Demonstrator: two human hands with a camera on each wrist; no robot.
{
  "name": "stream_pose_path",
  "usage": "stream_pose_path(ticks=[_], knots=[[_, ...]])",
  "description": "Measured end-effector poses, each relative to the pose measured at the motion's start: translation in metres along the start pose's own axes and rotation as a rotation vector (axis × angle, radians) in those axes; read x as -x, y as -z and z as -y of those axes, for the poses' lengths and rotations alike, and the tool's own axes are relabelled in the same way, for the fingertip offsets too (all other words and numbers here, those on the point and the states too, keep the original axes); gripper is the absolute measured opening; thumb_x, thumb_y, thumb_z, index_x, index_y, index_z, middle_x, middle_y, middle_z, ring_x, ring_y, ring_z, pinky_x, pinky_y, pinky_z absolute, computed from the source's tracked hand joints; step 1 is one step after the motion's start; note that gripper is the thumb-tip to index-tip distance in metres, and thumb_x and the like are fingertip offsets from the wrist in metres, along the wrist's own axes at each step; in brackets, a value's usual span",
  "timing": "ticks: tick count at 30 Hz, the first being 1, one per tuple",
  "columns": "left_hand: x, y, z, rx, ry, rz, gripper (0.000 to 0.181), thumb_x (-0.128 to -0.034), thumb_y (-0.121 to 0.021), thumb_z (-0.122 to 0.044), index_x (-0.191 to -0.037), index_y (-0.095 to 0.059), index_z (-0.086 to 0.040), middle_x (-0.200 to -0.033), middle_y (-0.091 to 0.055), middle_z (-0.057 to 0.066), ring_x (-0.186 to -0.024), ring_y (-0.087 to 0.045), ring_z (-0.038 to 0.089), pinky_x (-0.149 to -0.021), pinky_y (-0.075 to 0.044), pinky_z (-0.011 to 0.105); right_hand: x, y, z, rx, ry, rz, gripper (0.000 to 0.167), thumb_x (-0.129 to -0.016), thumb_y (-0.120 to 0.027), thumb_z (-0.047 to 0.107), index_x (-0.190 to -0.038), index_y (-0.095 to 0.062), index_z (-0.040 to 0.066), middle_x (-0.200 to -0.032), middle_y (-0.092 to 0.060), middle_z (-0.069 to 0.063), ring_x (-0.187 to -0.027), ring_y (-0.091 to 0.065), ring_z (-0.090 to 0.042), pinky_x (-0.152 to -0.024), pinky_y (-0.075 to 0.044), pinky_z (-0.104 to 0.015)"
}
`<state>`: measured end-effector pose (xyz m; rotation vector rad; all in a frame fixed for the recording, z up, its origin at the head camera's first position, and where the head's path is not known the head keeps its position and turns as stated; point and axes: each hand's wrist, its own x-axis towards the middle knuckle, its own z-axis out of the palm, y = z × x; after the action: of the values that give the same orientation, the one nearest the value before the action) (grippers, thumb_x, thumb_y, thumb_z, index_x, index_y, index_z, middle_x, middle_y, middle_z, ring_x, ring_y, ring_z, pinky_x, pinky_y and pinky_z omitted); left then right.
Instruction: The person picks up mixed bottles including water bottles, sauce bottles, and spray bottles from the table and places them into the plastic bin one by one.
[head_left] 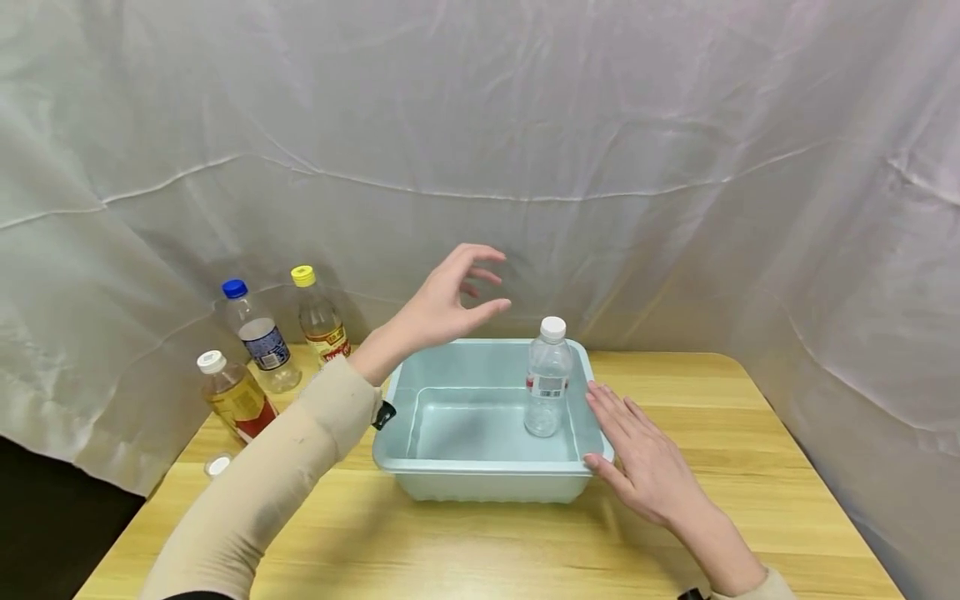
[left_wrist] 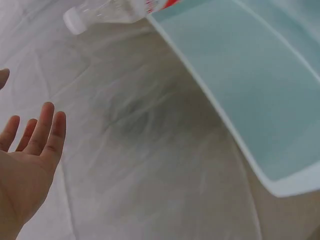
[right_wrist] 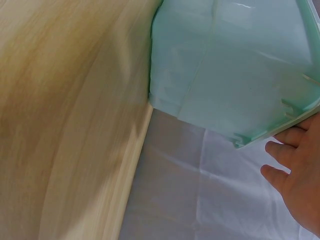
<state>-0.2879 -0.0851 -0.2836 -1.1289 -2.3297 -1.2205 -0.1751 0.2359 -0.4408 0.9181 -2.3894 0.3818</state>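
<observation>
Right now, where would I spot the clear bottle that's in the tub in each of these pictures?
Head: the clear bottle is right of centre, inside the blue tub, near its right side.
Left wrist: at the top edge, left of centre, its white cap toward the left, partly cut off.
Right wrist: not in it.
Shared landmark: the blue tub, visible in all three.

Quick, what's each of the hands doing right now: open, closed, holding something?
Left hand: open in the air, holding nothing.
Right hand: open, at the rim of the tub, not gripping it.

Beige sleeves [head_left: 288, 442], black wrist pieces [head_left: 384, 415]
</observation>
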Motion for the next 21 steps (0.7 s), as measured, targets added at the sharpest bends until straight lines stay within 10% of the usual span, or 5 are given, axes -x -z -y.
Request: stream_pose_path(ticks=[10, 21], knots=[[0.026, 0.026, -0.003, -0.055, -0.186, -0.245, 0.054, -0.0910, -0.079, -0.005, -0.140, -0.055, -0.006, -0.140, -0.055, 0.009, -0.116, -0.066, 0.025, -0.087, -0.057, 0.048, 0.000, 0.001, -0.001, 0.004, -0.008, 0.020, 0.071, -0.107, -0.052, 0.046, -0.158, -0.039, -0.001, -0.163, -0.040, -0.016, -0.149, -0.039, -0.035, -0.129, -0.018, -0.038], [0.073, 0.035, -0.010, -0.201, -0.206, -0.464, 0.057, -0.0905, -0.078, -0.003, -0.142, -0.054, 0.000, -0.143, -0.054, 0.015, -0.119, -0.063, 0.026, -0.091, -0.055, 0.038, 0.002, 0.001, 0.001, -0.006, 0.001, 0.011, 0.072, -0.107, -0.050, 0.048, -0.157, -0.040, -0.003, -0.162, -0.042, -0.018, -0.148, -0.041, -0.036, -0.129, -0.011, -0.031]])
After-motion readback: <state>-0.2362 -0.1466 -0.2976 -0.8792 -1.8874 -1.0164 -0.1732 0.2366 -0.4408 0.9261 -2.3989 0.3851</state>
